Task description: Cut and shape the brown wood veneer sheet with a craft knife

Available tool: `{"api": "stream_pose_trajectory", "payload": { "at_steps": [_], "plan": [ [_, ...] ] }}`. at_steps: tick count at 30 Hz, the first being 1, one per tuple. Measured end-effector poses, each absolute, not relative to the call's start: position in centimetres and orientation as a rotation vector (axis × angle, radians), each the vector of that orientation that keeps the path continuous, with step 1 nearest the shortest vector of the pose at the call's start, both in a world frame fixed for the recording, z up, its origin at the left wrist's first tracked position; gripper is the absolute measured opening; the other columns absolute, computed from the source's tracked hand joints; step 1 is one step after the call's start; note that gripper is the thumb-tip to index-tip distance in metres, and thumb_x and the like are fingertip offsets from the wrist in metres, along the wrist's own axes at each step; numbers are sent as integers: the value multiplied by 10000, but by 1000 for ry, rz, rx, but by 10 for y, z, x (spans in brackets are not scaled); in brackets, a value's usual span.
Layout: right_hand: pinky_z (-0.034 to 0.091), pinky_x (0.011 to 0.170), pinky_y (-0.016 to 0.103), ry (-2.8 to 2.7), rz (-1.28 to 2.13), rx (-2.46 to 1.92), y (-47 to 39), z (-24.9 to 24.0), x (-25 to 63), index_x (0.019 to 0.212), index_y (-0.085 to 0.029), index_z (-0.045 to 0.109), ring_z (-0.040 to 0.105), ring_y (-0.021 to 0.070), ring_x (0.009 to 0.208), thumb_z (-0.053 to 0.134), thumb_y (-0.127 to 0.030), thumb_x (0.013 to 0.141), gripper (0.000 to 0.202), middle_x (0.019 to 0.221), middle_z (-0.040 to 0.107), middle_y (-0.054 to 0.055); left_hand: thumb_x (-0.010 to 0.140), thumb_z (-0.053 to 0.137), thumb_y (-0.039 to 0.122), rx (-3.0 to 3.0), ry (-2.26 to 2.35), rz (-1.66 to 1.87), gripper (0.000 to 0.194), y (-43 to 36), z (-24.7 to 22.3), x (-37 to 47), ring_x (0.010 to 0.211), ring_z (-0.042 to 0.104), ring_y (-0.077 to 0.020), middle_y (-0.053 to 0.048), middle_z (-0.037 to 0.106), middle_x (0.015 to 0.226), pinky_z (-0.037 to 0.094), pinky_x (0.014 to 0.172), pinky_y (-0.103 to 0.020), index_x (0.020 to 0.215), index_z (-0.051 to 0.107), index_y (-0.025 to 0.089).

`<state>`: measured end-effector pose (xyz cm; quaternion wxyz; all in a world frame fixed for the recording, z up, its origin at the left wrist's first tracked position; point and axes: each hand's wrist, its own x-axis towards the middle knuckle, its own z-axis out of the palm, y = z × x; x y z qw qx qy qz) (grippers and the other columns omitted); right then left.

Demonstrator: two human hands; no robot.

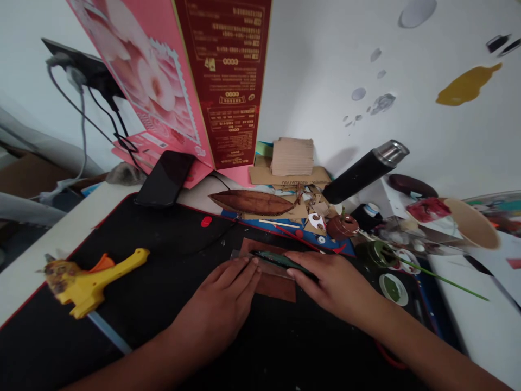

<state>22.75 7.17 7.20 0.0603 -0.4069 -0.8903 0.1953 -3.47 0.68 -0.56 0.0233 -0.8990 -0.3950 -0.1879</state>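
A small rectangle of brown card [280, 289] lies on the black mat, with a greyish see-through strip like a ruler [280, 269] across it. My left hand [222, 296] rests on the strip's left part, fingers stretched out and lying flat, pressing it down. In my right hand [325, 274] is a slim dark green utility knife [272, 257], its front end pointing left along the strip's upper edge. My right fingers are closed around its body. The knife's blade is too small to make out.
A yellow glue gun [87, 282] lies at left, near a black phone [165, 179]. Behind the card sit a brown leaf-shaped piece [252, 202] and cardboard scraps. A black flask [362, 171] leans at the back right, near paint jars [374, 254] and a green-filled lid [393, 289].
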Motion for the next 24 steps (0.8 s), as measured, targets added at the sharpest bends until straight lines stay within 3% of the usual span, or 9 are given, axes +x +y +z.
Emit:
{"api": "stream_pose_trajectory", "payload": {
  "at_steps": [7, 16, 24],
  "plan": [
    [626, 904, 406, -2732, 594, -1228, 76, 73, 228, 1355, -184, 685, 781, 251, 999, 474, -354, 1082, 384, 1160, 799, 114, 1029, 464, 227, -2803, -1234, -593, 419, 7, -4, -36, 1336, 562, -287, -146, 651, 1457, 436, 1111, -422, 1370, 651, 73],
    [625, 900, 418, -2747, 606, -1195, 76, 70, 228, 1359, -184, 677, 771, 255, 1027, 465, -360, 1083, 390, 1222, 782, 108, 1029, 480, 234, -2825, -1236, -593, 413, 7, -4, -36, 1344, 558, -282, -152, 647, 1456, 416, 1138, -420, 1378, 639, 79],
    [615, 830, 368, -2748, 562, -1218, 75, 71, 229, 1350, -225, 699, 772, 231, 921, 522, -332, 1051, 364, 1102, 805, 93, 1030, 476, 235, -2826, -1224, -569, 424, 7, -3, -37, 1343, 555, -296, -160, 641, 1463, 420, 1127, -435, 1388, 632, 70]
  ]
}}
